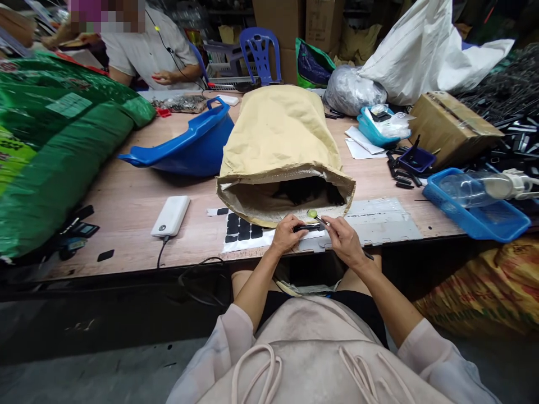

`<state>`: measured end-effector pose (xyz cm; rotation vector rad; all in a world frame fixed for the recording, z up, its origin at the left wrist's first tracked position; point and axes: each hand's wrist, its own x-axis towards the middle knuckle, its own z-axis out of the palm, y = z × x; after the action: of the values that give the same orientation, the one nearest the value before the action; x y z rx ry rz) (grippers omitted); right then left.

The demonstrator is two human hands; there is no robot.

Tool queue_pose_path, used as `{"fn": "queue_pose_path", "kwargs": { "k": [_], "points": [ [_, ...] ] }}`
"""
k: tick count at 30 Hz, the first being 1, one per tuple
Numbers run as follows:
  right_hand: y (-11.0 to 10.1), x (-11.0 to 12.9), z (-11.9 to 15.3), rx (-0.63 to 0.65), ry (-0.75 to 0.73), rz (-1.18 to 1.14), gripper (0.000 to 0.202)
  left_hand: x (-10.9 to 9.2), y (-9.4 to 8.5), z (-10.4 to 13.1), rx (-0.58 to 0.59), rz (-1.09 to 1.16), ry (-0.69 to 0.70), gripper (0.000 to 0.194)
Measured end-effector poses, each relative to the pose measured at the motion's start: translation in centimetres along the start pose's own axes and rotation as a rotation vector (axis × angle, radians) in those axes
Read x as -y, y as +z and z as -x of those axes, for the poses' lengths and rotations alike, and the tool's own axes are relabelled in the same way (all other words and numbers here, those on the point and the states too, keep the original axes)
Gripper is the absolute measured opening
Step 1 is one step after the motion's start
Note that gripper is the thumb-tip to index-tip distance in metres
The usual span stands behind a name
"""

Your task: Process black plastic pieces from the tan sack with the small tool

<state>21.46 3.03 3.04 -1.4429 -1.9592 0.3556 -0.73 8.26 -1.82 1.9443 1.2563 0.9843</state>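
Note:
At the table's front edge my left hand [287,234] is closed on a slim black plastic piece [306,227]. My right hand [344,238] pinches a thin metallic tool with a round yellow-green end [312,214], held just above the black piece. Dark handle material sticks out below that hand. Behind both hands lies a large tan sack [286,123], its mouth facing me, with black items [309,189] inside. Left of my hands, a white sheet of black rounded stickers [238,226] lies partly under the sack's lip.
A white power bank [170,216] with a cable lies to the left. Beyond it are a blue basin [189,140] and a green sack [63,163]. A blue tray [501,221] holding a clear bottle and a cardboard box [455,126] stand right. Across the table sits another person [147,47].

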Motion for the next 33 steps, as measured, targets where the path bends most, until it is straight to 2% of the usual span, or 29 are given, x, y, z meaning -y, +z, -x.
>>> {"fn": "queue_pose_path", "kwargs": {
  "k": [4, 10, 14, 21, 26, 30, 33],
  "points": [
    [0.9, 0.9, 1.1, 0.061, 0.051, 0.031, 0.041, 0.4, 0.2, 0.0, 0.007, 0.015, -0.001, 0.018],
    [1.3, 1.2, 1.5, 0.037, 0.028, 0.061, 0.043, 0.4, 0.3, -0.1, 0.016, 0.006, -0.014, 0.016],
    [1.7, 1.1, 1.9, 0.081, 0.05, 0.093, 0.042, 0.2, 0.3, -0.1, 0.009, 0.018, -0.022, 0.013],
    [0.8, 1.2, 2.0, 0.026, 0.072, 0.06, 0.043, 0.2, 0.3, 0.0, 0.006, 0.024, -0.034, 0.015],
    [1.0, 0.6, 2.5, 0.053, 0.085, 0.076, 0.04, 0.1, 0.3, 0.0, -0.005, 0.014, -0.027, 0.012],
    [0.6, -0.3, 1.3, -0.01, 0.074, 0.08, 0.04, 0.0, 0.2, -0.1, -0.007, 0.015, -0.029, 0.013],
    [0.0, -1.8, -0.6, -0.084, 0.058, 0.186, 0.038, -0.1, 0.1, -0.1, 0.004, -0.003, -0.041, 0.012]
  ]
}}
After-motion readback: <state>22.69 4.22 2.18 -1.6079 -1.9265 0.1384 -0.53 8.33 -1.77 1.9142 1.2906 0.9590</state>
